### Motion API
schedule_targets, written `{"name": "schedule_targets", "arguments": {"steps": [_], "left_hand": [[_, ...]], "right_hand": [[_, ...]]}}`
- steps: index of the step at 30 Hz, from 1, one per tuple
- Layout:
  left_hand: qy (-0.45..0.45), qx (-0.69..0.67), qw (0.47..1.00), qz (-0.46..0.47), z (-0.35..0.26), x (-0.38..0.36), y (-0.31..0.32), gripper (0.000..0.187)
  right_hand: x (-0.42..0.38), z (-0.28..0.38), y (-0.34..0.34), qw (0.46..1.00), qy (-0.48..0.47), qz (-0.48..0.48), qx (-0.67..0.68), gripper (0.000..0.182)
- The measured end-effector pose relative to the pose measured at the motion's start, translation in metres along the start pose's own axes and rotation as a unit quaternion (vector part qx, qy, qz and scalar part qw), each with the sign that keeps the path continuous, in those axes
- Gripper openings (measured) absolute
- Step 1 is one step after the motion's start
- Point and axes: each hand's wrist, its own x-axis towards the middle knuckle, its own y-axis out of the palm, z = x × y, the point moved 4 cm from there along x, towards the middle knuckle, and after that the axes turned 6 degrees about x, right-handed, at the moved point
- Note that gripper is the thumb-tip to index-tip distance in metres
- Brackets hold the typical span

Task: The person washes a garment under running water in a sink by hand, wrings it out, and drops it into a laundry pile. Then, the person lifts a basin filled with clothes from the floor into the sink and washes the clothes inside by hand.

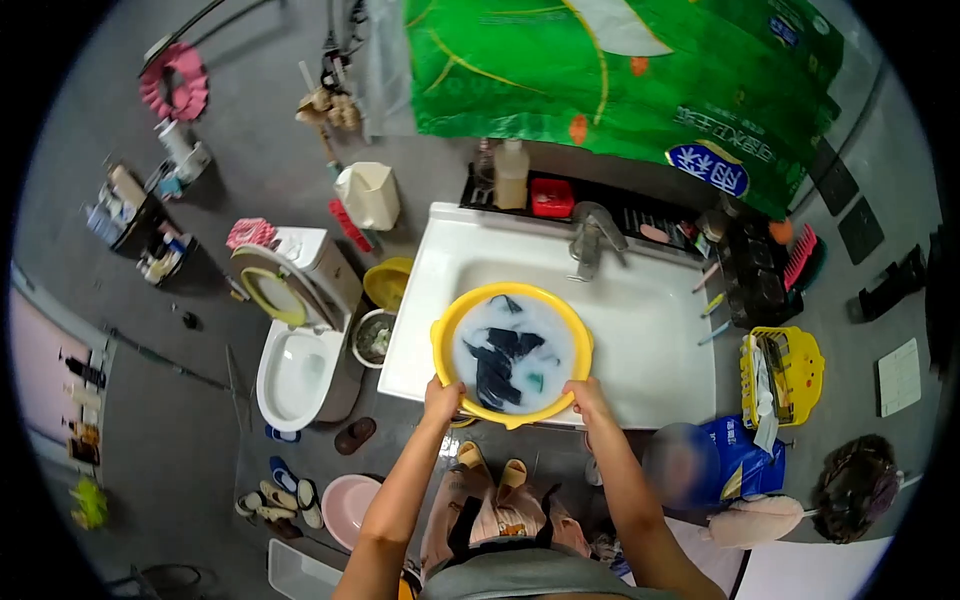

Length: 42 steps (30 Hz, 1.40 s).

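Both forearms reach forward; left hand [441, 398] and right hand [585, 396] each clamp the near rim of a yellow basin [575, 335] holding cloudy water and dark clothes [497, 362], over the white sink [660, 330].

I see a yellow tub [512, 357] with milky white water and dark blue clothes [500, 365] in it. One small bit in there is teal. The sink [650, 330] is white and the tap [592, 238] is grey. On the far side hangs a big green bag [620, 70] with white shapes, orange dots and a blue label. On the left is a white toilet [295, 365] with a yellow seat. Near it lies a pink basin [352, 508]. On the right is a yellow basket [782, 375] and a blue bag [740, 460]. The floor [200, 420] is grey.
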Motion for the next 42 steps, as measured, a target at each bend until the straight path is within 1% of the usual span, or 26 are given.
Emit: {"name": "schedule_targets", "arguments": {"steps": [6, 8, 10, 14, 16, 17, 18, 19, 20, 21, 22, 23, 24, 26, 27, 30, 31, 32, 34, 35, 36, 37, 38, 39, 40, 42], "left_hand": [[-0.033, 0.030, 0.995, 0.086, -0.027, 0.049, 0.054, 0.013], [-0.060, -0.021, 0.991, 0.117, -0.018, 0.064, 0.073, 0.022], [-0.079, -0.062, 0.984, 0.145, -0.013, 0.072, 0.092, 0.035], [-0.088, -0.041, 0.987, 0.125, 0.005, 0.084, 0.123, 0.034], [-0.070, -0.024, 0.993, 0.092, 0.026, 0.097, 0.134, 0.032], [-0.118, 0.021, 0.987, 0.102, 0.011, 0.088, 0.131, 0.039], [-0.004, 0.140, 0.990, -0.012, -0.006, 0.082, 0.126, 0.043], [0.111, 0.256, 0.952, -0.122, -0.023, 0.075, 0.125, 0.046], [0.223, 0.363, 0.876, -0.226, -0.036, 0.066, 0.127, 0.050], [0.267, 0.358, 0.875, -0.187, -0.042, 0.072, 0.136, 0.052], [0.308, 0.353, 0.871, -0.146, -0.047, 0.079, 0.143, 0.055], [0.348, 0.346, 0.865, -0.104, -0.051, 0.086, 0.151, 0.058], [0.345, 0.381, 0.854, -0.084, -0.049, 0.095, 0.163, 0.056], [0.337, 0.446, 0.828, -0.041, -0.044, 0.115, 0.197, 0.053], [0.245, 0.543, 0.803, -0.025, -0.044, 0.118, 0.207, 0.047], [0.081, 0.519, 0.834, 0.167, -0.002, 0.147, 0.230, 0.044], [0.197, 0.625, 0.752, 0.069, -0.001, 0.146, 0.237, 0.037], [0.165, 0.642, 0.733, 0.150, 0.014, 0.159, 0.243, 0.033], [0.100, 0.656, 0.681, 0.312, 0.041, 0.181, 0.256, 0.027], [0.186, 0.625, 0.712, 0.260, 0.026, 0.176, 0.249, 0.022], [0.103, 0.546, 0.809, 0.194, 0.022, 0.176, 0.244, 0.023], [0.018, 0.455, 0.882, 0.121, 0.016, 0.176, 0.239, 0.025], [-0.069, 0.353, 0.932, 0.045, 0.016, 0.172, 0.235, 0.027], [-0.094, 0.260, 0.961, -0.022, 0.018, 0.165, 0.236, 0.035], [-0.047, 0.190, 0.980, -0.044, 0.014, 0.157, 0.241, 0.033], [0.054, 0.049, 0.994, -0.086, 0.013, 0.135, 0.245, 0.030]], "right_hand": [[0.065, -0.019, -0.028, 0.997, 0.035, -0.039, 0.058, 0.021], [0.091, -0.037, -0.038, 0.995, 0.043, -0.049, 0.072, 0.028], [0.109, -0.049, -0.048, 0.994, 0.058, -0.038, 0.080, 0.027], [0.126, -0.055, -0.057, 0.993, 0.061, -0.083, 0.062, 0.018], [0.144, -0.056, -0.064, 0.997, 0.069, -0.031, 0.032, 0.023], [0.146, -0.063, -0.067, 0.997, 0.076, -0.005, 0.019, 0.026], [0.151, -0.065, -0.072, 0.999, 0.040, -0.009, -0.017, 0.028], [0.154, -0.068, -0.074, 0.999, 0.003, -0.013, -0.051, 0.030], [0.156, -0.070, -0.074, 0.996, -0.036, -0.017, -0.084, 0.033], [0.146, -0.043, -0.073, 0.969, -0.157, -0.109, -0.157, 0.035], [0.121, -0.001, -0.065, 0.915, -0.274, -0.196, -0.224, 0.037], [0.105, 0.027, -0.055, 0.834, -0.384, -0.276, -0.284, 0.039], [0.118, 0.027, -0.043, 0.857, -0.385, -0.192, -0.284, 0.042], [0.147, 0.021, -0.019, 0.883, -0.379, -0.023, -0.275, 0.048], [0.164, 0.006, -0.009, 0.893, -0.332, -0.026, -0.302, 0.051], [0.204, -0.024, 0.017, 0.921, -0.165, -0.014, -0.354, 0.059], [0.210, -0.031, 0.024, 0.932, -0.089, 0.003, -0.351, 0.062], [0.215, -0.038, 0.028, 0.937, -0.012, 0.020, -0.348, 0.065], [0.231, -0.042, 0.024, 0.920, 0.049, 0.059, -0.384, 0.066], [0.240, -0.043, 0.013, 0.918, 0.096, 0.077, -0.377, 0.065], [0.244, -0.044, 0.009, 0.914, 0.141, 0.095, -0.369, 0.064], [0.245, -0.045, 0.012, 0.956, 0.156, 0.084, -0.236, 0.062], [0.236, -0.039, 0.018, 0.978, 0.169, 0.071, -0.098, 0.060], [0.227, -0.036, 0.024, 0.981, 0.180, 0.056, 0.041, 0.058], [0.223, -0.032, 0.029, 0.965, 0.186, 0.041, 0.178, 0.056], [0.230, -0.028, 0.035, 0.936, 0.268, 0.068, 0.216, 0.057]]}}
